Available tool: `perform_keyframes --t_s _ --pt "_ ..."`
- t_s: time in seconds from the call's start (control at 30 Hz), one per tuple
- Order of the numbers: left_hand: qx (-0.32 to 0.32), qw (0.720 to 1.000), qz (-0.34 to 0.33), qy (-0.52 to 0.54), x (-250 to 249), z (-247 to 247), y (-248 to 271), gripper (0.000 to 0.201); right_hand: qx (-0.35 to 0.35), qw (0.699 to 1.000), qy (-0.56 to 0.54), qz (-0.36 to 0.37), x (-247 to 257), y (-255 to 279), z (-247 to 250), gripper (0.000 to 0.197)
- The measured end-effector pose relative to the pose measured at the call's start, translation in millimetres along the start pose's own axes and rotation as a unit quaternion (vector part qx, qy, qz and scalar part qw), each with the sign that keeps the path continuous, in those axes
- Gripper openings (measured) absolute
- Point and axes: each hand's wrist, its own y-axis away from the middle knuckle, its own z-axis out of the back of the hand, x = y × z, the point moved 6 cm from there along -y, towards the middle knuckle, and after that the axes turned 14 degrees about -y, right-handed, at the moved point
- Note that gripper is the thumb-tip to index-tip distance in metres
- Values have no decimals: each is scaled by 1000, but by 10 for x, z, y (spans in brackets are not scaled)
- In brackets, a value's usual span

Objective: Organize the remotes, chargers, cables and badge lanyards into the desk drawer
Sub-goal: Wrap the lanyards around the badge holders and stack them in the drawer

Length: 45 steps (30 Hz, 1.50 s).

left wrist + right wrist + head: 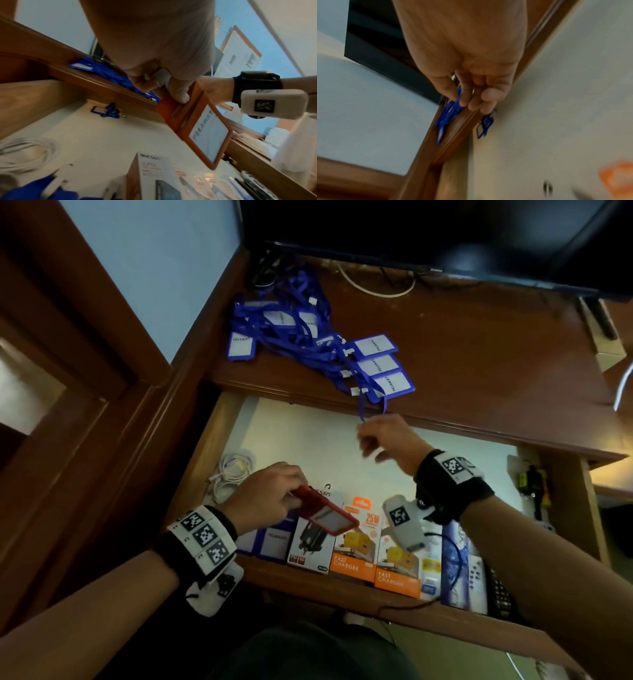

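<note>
The left hand (270,494) reaches in over the open drawer (308,440) from the near left, wrist bent, and its fingers (178,94) grip the top edge of a red badge holder (329,513). The holder hangs tilted above the boxed chargers (356,556), its white card reading "PELAWAT" in the left wrist view.

The right hand (387,440) stretches forward over the drawer toward the front edge of the table (479,364), palm down. Its fingers (465,97) are curled, and thumb and forefinger pinch a blue lanyard strap (361,409) that trails off the table edge; the hand is motion-blurred.

That strap leads to a tangle of blue badge lanyards (301,337) on the table, three holders lined up nearest the edge. In the drawer, a coiled white cable (229,474) lies at the left, chargers stand in a row along the near wall, remotes (493,583) sit at the near right, and blue badge holders (270,539) lie under the left wrist. A further blue badge (106,111) rests at the drawer's back.
</note>
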Motion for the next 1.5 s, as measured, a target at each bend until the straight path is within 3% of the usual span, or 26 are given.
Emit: perform_keyframes --t_s 0.07,0.13,0.27,0.4,0.53,0.6,0.7,0.77,1.1,1.2,1.3,1.37,1.43,1.5 --pt "69 996 48 -15 209 -85 5 14 -100 989 69 86 115 -313 282 4" --pt "132 986 94 -34 406 -152 33 11 -169 964 164 127 155 -608 542 18" --pt "204 963 163 -70 779 -211 130 13 -148 930 325 85 15 -932 772 64" --pt "270 940 157 -140 916 -240 206 11 -153 911 375 75 -100 -842 740 81" --pt "317 916 119 -215 796 -270 193 25 -179 848 498 41 -220 -675 711 94" --pt "322 908 98 -250 736 -302 170 22 -225 831 506 45 -241 -596 745 83" --pt "321 897 63 -298 617 -404 118 15 -297 818 487 77 -189 -505 823 51" --pt "319 888 62 -326 579 -480 66 18 -307 805 501 80 -164 -463 883 40" --pt "290 875 99 -376 710 -577 -39 19 -262 808 526 39 -21 -325 1154 31" --pt "283 869 91 -395 755 -593 -11 21 -275 822 498 31 40 -195 1188 22" --pt "292 874 77 -382 765 -637 4 24 -282 878 386 3 -16 2 1236 26" --pt "299 884 64 -353 733 -649 -9 25 -289 926 242 -10 -129 147 1239 19" --pt "304 889 52 -339 684 -661 -28 27 -268 963 21 -10 -246 300 1144 9" --pt "300 891 33 -340 611 -685 -61 27 -207 961 -185 0 -298 430 994 27"
